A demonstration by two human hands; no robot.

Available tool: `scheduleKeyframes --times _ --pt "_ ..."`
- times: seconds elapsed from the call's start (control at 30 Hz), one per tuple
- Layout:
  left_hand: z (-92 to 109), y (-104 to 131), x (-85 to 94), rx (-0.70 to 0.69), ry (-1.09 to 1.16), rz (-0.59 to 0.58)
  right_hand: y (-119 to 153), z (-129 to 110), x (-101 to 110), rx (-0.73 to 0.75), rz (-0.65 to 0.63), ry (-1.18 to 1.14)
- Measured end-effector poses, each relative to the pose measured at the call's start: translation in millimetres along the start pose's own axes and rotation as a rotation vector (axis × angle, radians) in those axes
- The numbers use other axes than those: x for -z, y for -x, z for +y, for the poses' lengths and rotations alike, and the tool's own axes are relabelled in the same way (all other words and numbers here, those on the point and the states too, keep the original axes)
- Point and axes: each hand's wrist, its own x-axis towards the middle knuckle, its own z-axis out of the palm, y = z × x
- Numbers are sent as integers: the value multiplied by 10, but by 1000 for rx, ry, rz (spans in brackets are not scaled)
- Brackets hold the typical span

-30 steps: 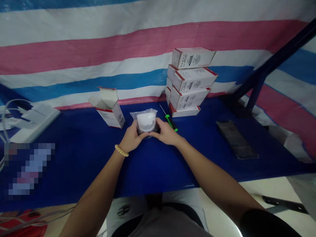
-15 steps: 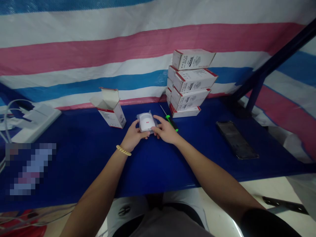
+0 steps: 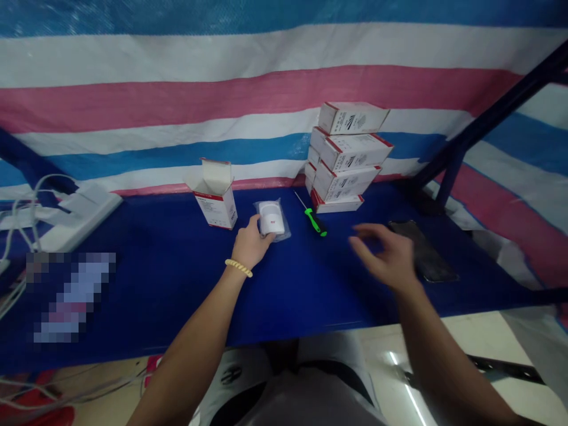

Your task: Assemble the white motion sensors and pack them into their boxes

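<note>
A white device [image 3: 271,218] in a clear plastic bag lies on the blue table [image 3: 177,296], a small red mark on its face. My left hand [image 3: 252,242], with a yellow twisted band at the wrist, grips its lower left edge between thumb and fingers. Off to the right, my right hand [image 3: 386,254] is slightly blurred, its thumb and fingers apart with nothing between them, close to a dark phone [image 3: 428,254]. Between the hands rests a green and black screwdriver [image 3: 315,223]. An opened white and red box [image 3: 217,207] stands behind my left hand.
Several white and red boxes [image 3: 348,180] are stacked at the back, right of centre. A white power strip [image 3: 80,219] with cables sits at the left. Striped sheeting hangs behind the table, and a dark blue frame post [image 3: 452,171] rises at the right.
My right hand has let go of the bagged device and moved right, towards the phone. My left hand still holds the device, now lower against the table. The whole view has shifted slightly.
</note>
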Motion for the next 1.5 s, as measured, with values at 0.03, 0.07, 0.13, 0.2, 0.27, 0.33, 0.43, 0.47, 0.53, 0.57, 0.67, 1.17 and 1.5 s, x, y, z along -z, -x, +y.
scheduleKeyframes --times 0.03,0.07,0.13,0.2,0.27,0.33,0.43,0.47,0.53,0.57,0.67,1.17,1.5 --pt "3 5 13 -20 -71 21 149 213 173 17 103 130" --pt "8 8 25 -30 -118 25 299 444 324 29 192 259" --pt "21 11 48 -34 -160 14 572 900 541 17 259 474" --pt "34 14 72 -37 -168 24 773 1258 643 -49 212 599" --pt "41 20 98 -46 -156 58 891 1469 657 -117 110 651" --pt "39 28 123 -61 -126 93 941 1552 627 -150 62 673" --pt "20 34 146 -90 -67 139 948 1546 583 -163 49 682" --pt "11 32 148 -98 -52 154 944 1532 577 -171 45 681" --pt "-4 23 142 -114 -33 168 933 1502 577 -194 22 677" --pt "-10 19 136 -121 -29 170 929 1490 580 -211 10 676" --pt "-20 19 121 -165 -24 190 926 1472 589 -265 -14 670" --pt "-146 -11 -43 -614 -167 129 881 1395 611 -372 69 466" --pt "-150 8 -17 -662 -191 161 986 1392 622 -299 238 527"
